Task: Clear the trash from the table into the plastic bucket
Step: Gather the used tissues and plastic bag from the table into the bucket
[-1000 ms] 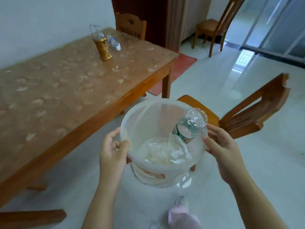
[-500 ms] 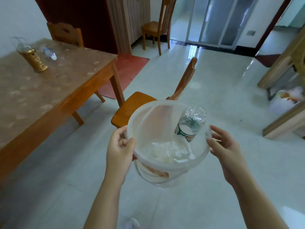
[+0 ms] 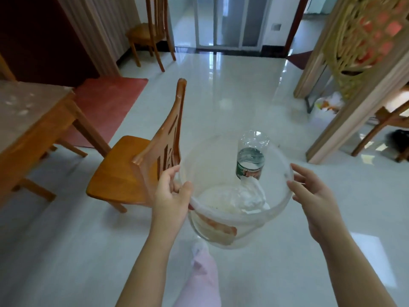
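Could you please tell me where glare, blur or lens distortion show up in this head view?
Head view: glare streaks the glossy floor before the glass doors; the table at the left edge is smeared; the wide lens bows the right-hand partition; the plastic bucket stays fairly sharp.

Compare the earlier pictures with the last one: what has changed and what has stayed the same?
The view swung right: the table slid to the left edge, and its lantern and bottle left the view. Unchanged: left hand grips the bucket rim, right hand touches it, bottle and tissue inside.

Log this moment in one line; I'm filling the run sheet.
left hand grips bucket rim | right hand beside rim | bottle, tissue inside
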`<state>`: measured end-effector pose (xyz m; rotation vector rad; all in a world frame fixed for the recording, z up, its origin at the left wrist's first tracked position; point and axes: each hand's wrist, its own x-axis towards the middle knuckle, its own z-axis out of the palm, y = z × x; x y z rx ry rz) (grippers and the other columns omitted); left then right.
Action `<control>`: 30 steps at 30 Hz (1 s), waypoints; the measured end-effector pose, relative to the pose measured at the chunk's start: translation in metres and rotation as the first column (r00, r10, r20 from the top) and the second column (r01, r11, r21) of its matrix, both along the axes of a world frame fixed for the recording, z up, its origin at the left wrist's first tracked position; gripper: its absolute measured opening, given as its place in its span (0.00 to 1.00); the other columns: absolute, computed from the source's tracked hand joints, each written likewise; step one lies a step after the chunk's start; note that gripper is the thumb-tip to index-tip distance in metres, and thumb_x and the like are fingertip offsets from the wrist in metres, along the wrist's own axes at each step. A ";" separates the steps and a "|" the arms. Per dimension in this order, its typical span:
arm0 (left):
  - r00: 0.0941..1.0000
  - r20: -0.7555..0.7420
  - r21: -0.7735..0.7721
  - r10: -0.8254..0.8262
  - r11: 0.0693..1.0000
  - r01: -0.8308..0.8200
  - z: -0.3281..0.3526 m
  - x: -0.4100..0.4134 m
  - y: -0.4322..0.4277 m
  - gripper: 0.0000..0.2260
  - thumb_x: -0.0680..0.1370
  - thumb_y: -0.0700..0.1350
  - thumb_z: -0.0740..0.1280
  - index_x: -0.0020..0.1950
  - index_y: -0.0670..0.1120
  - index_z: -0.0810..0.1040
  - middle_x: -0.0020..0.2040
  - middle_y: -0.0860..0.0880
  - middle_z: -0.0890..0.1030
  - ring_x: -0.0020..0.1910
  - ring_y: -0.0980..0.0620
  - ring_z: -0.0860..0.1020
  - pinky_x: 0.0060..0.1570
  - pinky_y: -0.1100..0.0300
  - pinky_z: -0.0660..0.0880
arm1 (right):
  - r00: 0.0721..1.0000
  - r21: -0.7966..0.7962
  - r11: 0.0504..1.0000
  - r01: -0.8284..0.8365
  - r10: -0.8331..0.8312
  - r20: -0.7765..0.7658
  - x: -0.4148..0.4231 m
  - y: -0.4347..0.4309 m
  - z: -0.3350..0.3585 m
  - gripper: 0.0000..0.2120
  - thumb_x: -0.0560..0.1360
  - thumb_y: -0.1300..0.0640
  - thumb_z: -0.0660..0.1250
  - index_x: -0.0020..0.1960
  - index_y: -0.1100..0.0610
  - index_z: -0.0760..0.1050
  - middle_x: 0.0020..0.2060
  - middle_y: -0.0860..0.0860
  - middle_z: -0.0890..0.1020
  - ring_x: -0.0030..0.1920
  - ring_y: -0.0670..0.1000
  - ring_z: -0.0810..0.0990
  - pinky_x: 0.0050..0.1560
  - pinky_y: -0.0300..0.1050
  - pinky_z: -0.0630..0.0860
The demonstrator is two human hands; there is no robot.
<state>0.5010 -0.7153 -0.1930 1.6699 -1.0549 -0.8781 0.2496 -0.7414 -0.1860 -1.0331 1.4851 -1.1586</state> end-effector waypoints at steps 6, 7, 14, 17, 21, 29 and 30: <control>0.993 -0.034 0.004 -0.116 0.993 0.116 -0.003 -0.012 -0.138 0.16 0.75 0.46 0.65 0.62 0.55 0.70 0.43 0.42 0.78 0.40 0.47 0.80 0.41 0.46 0.80 | 0.991 -0.043 0.990 0.132 -0.133 -0.020 -0.009 -0.111 0.004 0.16 0.73 0.65 0.62 0.56 0.49 0.76 0.41 0.47 0.79 0.36 0.40 0.77 0.39 0.36 0.71; 0.990 -0.045 0.002 -0.135 0.991 0.135 -0.001 -0.012 -0.161 0.16 0.76 0.45 0.66 0.61 0.56 0.70 0.41 0.43 0.78 0.40 0.46 0.80 0.41 0.45 0.80 | 0.989 -0.054 0.988 0.143 -0.144 -0.017 -0.008 -0.131 0.007 0.16 0.73 0.66 0.62 0.55 0.48 0.76 0.42 0.47 0.79 0.37 0.40 0.77 0.39 0.35 0.72; 0.979 -0.027 -0.030 -0.201 0.979 0.200 0.022 -0.004 -0.302 0.19 0.75 0.46 0.65 0.48 0.74 0.65 0.39 0.45 0.75 0.40 0.44 0.80 0.32 0.38 0.78 | 0.975 -0.101 0.970 0.219 -0.220 0.003 0.000 -0.257 0.022 0.17 0.73 0.66 0.62 0.55 0.47 0.75 0.50 0.51 0.80 0.44 0.48 0.76 0.44 0.42 0.70; 0.978 -0.032 -0.052 -0.205 0.978 0.204 0.025 -0.003 -0.349 0.18 0.75 0.46 0.66 0.50 0.71 0.67 0.36 0.49 0.73 0.39 0.45 0.80 0.33 0.43 0.79 | 0.973 -0.101 0.968 0.229 -0.228 0.018 0.001 -0.305 0.019 0.18 0.73 0.66 0.61 0.56 0.47 0.75 0.52 0.52 0.80 0.48 0.51 0.77 0.48 0.47 0.71; 0.987 0.003 -0.077 -0.160 0.984 0.160 0.020 -0.002 -0.420 0.15 0.75 0.45 0.66 0.59 0.59 0.70 0.32 0.51 0.71 0.32 0.54 0.75 0.38 0.52 0.79 | 0.980 -0.093 0.975 0.200 -0.198 0.032 0.001 -0.383 0.011 0.18 0.73 0.66 0.61 0.59 0.50 0.75 0.49 0.49 0.81 0.44 0.46 0.78 0.44 0.43 0.70; 0.998 -0.007 -0.095 0.055 0.994 -0.055 0.023 0.005 -0.575 0.14 0.69 0.50 0.67 0.50 0.66 0.71 0.33 0.47 0.72 0.34 0.46 0.77 0.42 0.42 0.78 | 0.999 -0.124 0.992 -0.024 0.027 0.028 0.004 -0.586 0.008 0.17 0.73 0.66 0.62 0.57 0.49 0.74 0.44 0.47 0.80 0.39 0.40 0.78 0.42 0.36 0.72; 0.996 -0.005 -0.101 0.088 0.991 -0.088 0.025 0.006 -0.593 0.14 0.70 0.49 0.67 0.50 0.66 0.71 0.32 0.49 0.71 0.32 0.50 0.76 0.40 0.45 0.78 | 0.998 -0.130 0.990 -0.059 0.062 0.023 0.006 -0.611 0.010 0.17 0.73 0.66 0.62 0.58 0.51 0.74 0.45 0.49 0.80 0.39 0.40 0.78 0.41 0.35 0.72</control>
